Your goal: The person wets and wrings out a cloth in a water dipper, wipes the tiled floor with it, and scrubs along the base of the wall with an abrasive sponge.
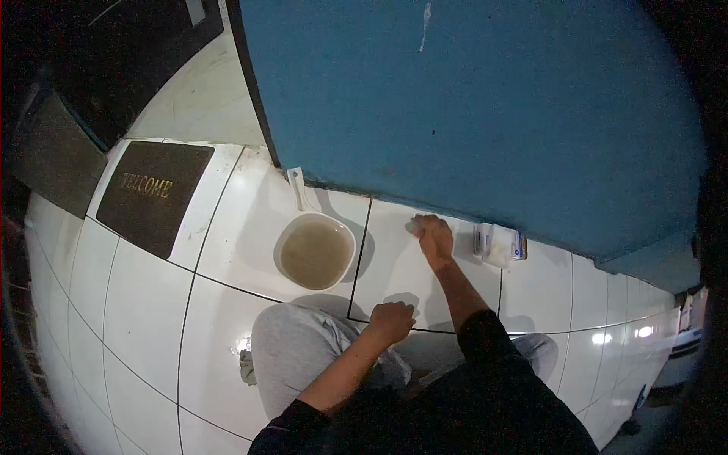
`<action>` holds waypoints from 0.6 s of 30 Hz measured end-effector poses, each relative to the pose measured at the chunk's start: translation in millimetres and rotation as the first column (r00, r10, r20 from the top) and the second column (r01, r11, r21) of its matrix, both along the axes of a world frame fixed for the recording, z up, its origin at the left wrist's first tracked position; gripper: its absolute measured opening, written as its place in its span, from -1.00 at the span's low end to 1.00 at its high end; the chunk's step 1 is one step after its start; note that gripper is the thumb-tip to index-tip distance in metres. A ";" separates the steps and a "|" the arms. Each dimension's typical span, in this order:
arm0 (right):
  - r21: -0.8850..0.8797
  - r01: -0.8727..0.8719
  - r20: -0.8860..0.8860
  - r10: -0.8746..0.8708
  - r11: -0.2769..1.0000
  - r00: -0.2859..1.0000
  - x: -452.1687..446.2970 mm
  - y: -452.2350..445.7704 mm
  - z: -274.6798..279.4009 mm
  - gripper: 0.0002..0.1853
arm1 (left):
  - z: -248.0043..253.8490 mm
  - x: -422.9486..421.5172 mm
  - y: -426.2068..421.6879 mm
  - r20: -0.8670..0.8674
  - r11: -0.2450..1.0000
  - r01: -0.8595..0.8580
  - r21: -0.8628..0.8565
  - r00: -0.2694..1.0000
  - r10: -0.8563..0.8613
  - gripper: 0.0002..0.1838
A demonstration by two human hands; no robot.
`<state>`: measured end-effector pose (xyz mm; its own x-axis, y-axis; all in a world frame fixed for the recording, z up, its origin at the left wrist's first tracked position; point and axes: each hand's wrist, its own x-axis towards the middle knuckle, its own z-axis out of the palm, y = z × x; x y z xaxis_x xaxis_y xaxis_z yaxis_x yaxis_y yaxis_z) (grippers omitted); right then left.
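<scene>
My right hand [434, 236] is closed and low over the white floor tiles near the foot of the blue wall. A small greyish patch shows at its fingertips; I cannot make out whether it is a held thing or shadow. My left hand [392, 323] is curled into a loose fist in front of my legs, with nothing visible in it. To the left, a white long-handled water dipper [277, 258] holds murky, brownish water. Right of my right hand, close to the wall, lies a white packet [497, 244] with blue and brown printing.
The blue wall [470, 106] rises directly in front. A dark doormat reading WELCOME [155, 216] lies at the left. Beside my left knee [292, 341] is a small greyish-green cloth-like piece [247, 368]. White tiles [227, 334] with dark joints spread around me.
</scene>
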<state>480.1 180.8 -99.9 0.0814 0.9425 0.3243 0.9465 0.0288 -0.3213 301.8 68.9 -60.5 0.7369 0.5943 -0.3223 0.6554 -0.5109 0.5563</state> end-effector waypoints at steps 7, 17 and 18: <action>0.077 -0.099 -0.536 0.125 0.992 0.835 22.7 -28.3 -74.6 -0.67 | 2.8 -5.1 -0.7 0.007 0.998 -0.007 0.065 1.000 0.007 -0.71; -0.088 0.056 0.032 -0.053 0.995 0.998 15.6 -49.6 -9.4 -0.66 | 3.8 1.3 -2.0 0.032 0.999 0.053 0.000 0.998 -0.053 -0.68; -0.049 0.085 -0.056 -0.088 0.995 0.995 28.0 -28.9 -17.7 -0.67 | 2.7 -0.1 -1.4 0.024 0.999 0.049 0.008 0.999 -0.049 -0.68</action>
